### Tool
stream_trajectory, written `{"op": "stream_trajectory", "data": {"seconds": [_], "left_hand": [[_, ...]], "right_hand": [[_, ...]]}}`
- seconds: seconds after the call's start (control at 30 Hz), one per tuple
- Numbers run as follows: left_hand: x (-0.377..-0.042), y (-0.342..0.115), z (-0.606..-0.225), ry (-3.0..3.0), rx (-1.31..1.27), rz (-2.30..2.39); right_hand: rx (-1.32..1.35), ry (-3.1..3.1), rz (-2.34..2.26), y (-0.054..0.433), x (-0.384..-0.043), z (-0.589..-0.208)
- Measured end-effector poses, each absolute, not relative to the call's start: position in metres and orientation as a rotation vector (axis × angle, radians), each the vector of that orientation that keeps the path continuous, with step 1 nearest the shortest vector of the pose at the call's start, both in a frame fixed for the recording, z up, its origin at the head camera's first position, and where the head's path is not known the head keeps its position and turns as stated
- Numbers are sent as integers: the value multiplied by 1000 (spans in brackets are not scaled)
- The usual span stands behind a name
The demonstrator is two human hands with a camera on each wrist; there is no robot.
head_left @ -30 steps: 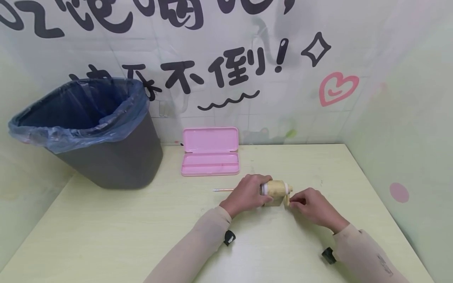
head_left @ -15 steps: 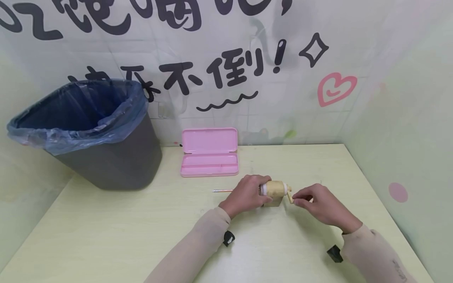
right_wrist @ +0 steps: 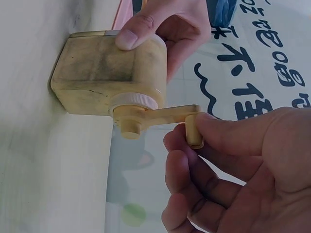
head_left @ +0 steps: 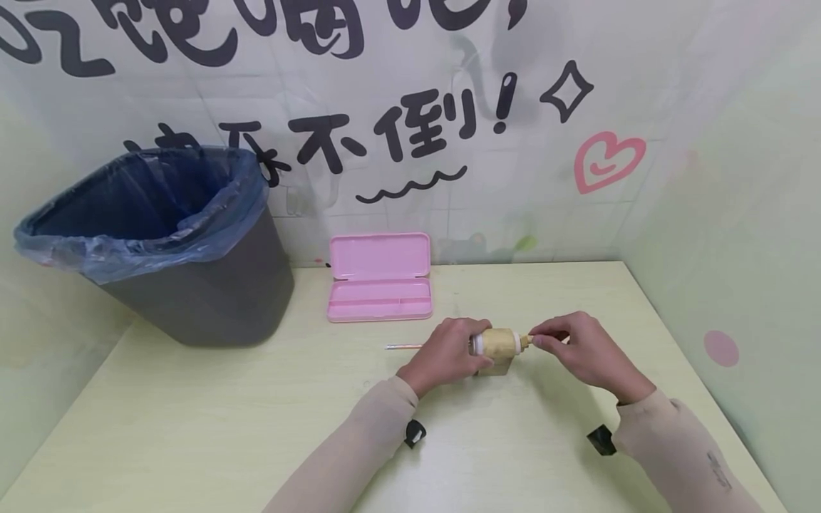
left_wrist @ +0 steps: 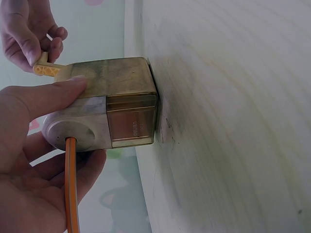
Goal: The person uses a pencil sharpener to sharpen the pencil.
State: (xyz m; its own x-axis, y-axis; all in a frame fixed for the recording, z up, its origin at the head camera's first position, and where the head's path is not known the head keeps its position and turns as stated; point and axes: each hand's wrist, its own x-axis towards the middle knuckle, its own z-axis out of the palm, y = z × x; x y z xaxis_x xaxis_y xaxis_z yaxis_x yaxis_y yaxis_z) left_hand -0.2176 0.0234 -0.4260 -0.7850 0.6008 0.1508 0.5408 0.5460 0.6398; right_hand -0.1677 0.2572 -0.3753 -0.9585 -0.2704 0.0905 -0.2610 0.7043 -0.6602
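Note:
A yellowed hand-crank pencil sharpener (head_left: 499, 343) stands on the table, a clear shavings drawer (left_wrist: 131, 124) low on its body. My left hand (head_left: 445, 354) grips it from the left, thumb on one side and fingers on the other. An orange-striped pencil (left_wrist: 71, 184) is stuck in the sharpener's front hole; its far end pokes out left of my left hand in the head view. At the sharpener's other end, my right hand (head_left: 574, 349) pinches the knob (right_wrist: 194, 131) of the crank (right_wrist: 170, 115) between thumb and fingers.
Behind the hands lies an opened pink pencil case (head_left: 380, 308) with its lid up. A grey trash bin (head_left: 218, 299) with a blue liner occupies the left back of the table (head_left: 224, 427). Walls enclose the back and right side.
My right hand has carried the crank round from below the sharpener's axle, rising to its height. The left hand, the sharpener and the pencil have stayed in place.

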Motion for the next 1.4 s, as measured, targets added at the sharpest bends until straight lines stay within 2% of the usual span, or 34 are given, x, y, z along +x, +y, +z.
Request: {"op": "stream_trajectory", "data": {"seconds": [0.6, 1.4], "left_hand": [[-218, 22, -425, 2682, 999, 1077], [-218, 23, -423, 2683, 1010, 1054]], "right_hand": [[-378, 2901, -1125, 252, -191, -373], [-315, 2924, -1136, 249, -205, -386]]}}
